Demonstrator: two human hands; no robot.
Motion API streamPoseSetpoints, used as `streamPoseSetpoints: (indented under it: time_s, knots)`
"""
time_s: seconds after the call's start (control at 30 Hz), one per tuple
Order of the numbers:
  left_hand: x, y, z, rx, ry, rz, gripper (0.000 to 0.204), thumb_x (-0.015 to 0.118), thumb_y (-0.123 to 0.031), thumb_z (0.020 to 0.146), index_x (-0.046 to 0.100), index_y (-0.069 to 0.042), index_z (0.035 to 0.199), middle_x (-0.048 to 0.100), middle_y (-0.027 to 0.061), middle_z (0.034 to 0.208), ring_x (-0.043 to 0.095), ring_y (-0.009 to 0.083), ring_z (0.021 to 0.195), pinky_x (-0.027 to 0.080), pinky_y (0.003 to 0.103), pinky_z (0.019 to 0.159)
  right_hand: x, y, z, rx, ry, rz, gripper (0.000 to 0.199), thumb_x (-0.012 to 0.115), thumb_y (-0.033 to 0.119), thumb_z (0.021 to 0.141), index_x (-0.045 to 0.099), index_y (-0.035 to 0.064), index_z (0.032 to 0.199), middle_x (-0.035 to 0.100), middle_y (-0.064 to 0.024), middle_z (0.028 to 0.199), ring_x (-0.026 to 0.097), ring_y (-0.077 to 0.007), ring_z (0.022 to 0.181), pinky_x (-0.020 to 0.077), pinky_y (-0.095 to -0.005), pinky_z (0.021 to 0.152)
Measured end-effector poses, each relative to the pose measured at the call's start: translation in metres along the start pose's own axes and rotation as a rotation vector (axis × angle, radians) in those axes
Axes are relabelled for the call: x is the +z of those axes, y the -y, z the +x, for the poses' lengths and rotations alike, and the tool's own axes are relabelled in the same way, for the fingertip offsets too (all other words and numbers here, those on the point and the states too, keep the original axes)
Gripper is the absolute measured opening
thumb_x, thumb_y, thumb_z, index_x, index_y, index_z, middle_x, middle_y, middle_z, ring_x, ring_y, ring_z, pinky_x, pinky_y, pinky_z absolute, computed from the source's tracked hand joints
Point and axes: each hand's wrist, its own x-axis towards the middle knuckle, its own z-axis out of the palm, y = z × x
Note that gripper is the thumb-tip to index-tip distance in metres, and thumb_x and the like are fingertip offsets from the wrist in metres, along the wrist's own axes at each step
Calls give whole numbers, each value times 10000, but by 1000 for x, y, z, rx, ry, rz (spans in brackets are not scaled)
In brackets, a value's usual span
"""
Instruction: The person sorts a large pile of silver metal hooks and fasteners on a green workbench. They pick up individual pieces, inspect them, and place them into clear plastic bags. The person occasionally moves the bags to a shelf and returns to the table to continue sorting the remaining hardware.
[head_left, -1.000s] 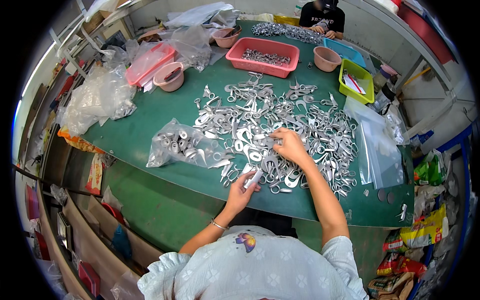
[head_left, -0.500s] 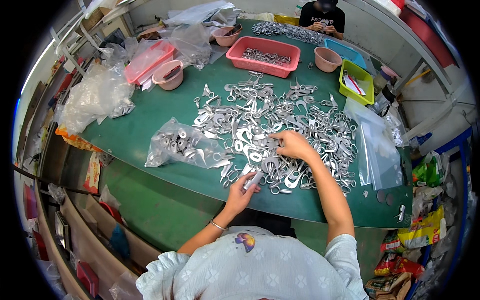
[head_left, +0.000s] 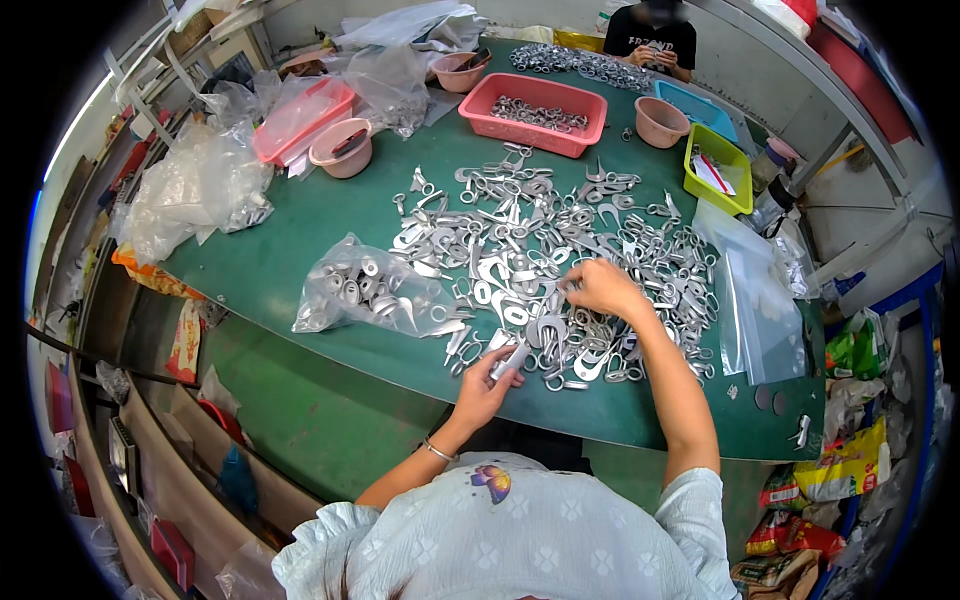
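Observation:
A wide heap of silver metal lugs (head_left: 545,255) covers the middle of the green table (head_left: 300,235). My left hand (head_left: 487,384) is at the table's near edge, closed around a small bundle of these lugs (head_left: 509,359). My right hand (head_left: 603,288) rests on the heap a little farther in, fingers curled onto a lug in the pile. A clear plastic bag holding more lugs (head_left: 365,287) lies just left of my left hand.
A pink basket of metal parts (head_left: 533,112), two pink bowls (head_left: 340,148) (head_left: 661,121), a yellow-green tray (head_left: 718,168) and crumpled clear bags (head_left: 200,190) ring the far side. Flat clear bags (head_left: 757,300) lie at right. Another person (head_left: 648,38) sits across the table.
My right hand has shifted slightly over the heap, picking among the lugs. My left hand stays at the near edge with its bundle.

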Motion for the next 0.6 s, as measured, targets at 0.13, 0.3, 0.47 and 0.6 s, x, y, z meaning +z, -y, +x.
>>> streamPoseSetpoints:
  time_s: [0.13, 0.3, 0.47, 0.6]
  knots:
    - [-1, 1, 0, 1, 1, 9, 359, 505, -26, 880, 447, 43, 1228, 579, 101, 939, 582, 124, 800, 481, 239, 739, 34, 14, 14, -226, -457, -65, 441, 727, 295, 670, 623, 147, 1073, 580, -139, 926, 598, -325, 801, 477, -409, 707]
    - [0, 4, 1, 41, -30, 14, 346, 507, -19, 871, 481, 5, 1215, 600, 96, 873, 599, 124, 772, 497, 235, 691, 43, 13, 32, -308, -404, -179, 379, 712, 334, 686, 636, 130, 997, 564, -151, 948, 609, -336, 751, 482, -423, 639]
    - [0, 2, 0, 42, -34, 11, 347, 504, -17, 870, 482, 4, 1216, 602, 96, 865, 597, 121, 764, 492, 232, 683, 35, -14, 48, -120, -618, -14, 215, 664, 299, 746, 679, 91, 797, 576, -128, 912, 596, -335, 719, 472, -418, 618]
    - [1, 2, 1, 58, -26, 3, 351, 506, -17, 869, 482, 0, 1218, 600, 99, 868, 598, 119, 764, 493, 231, 682, 37, -41, 55, -68, -691, 237, 233, 654, 293, 764, 679, 62, 780, 592, -122, 837, 594, -287, 644, 463, -392, 592]
